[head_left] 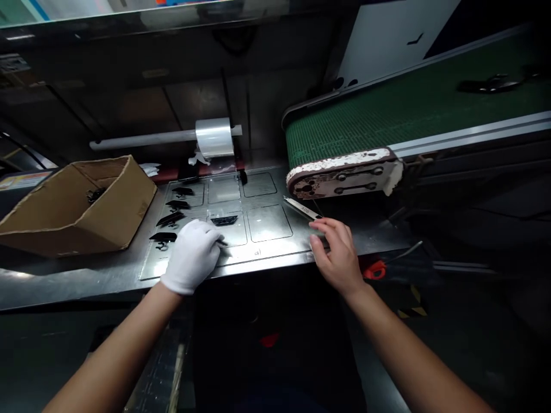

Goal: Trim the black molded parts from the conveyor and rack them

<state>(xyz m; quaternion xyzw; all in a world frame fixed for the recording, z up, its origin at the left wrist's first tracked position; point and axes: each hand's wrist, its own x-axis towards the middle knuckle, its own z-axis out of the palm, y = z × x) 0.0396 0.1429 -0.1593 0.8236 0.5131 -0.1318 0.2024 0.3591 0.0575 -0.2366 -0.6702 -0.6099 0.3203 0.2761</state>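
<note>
My left hand [191, 252], in a white glove, is closed with its fingertips pinched on a small dark piece [221, 243], mostly hidden by the fingers. Just beyond it a black plastic part [224, 220] lies on a clear sheet with outlined rectangles [270, 222]. Left of the glove, several black clip-like parts [171, 218] lie in a column. My bare right hand [338, 252] is at the sheet's right edge, thumb and forefinger apart. Its fingertips are at the near end of a slim pale metal tool with dark lettering [301, 207]; whether they touch it is unclear.
A cardboard box [129, 198] with dark parts inside stands at left. Behind the sheet, a roll of clear film [214, 137] hangs on a bar. A green conveyor belt [365, 117] rises at right, carrying a black part [491, 85]. An orange-red handle [374, 270] lies near the bench's front edge.
</note>
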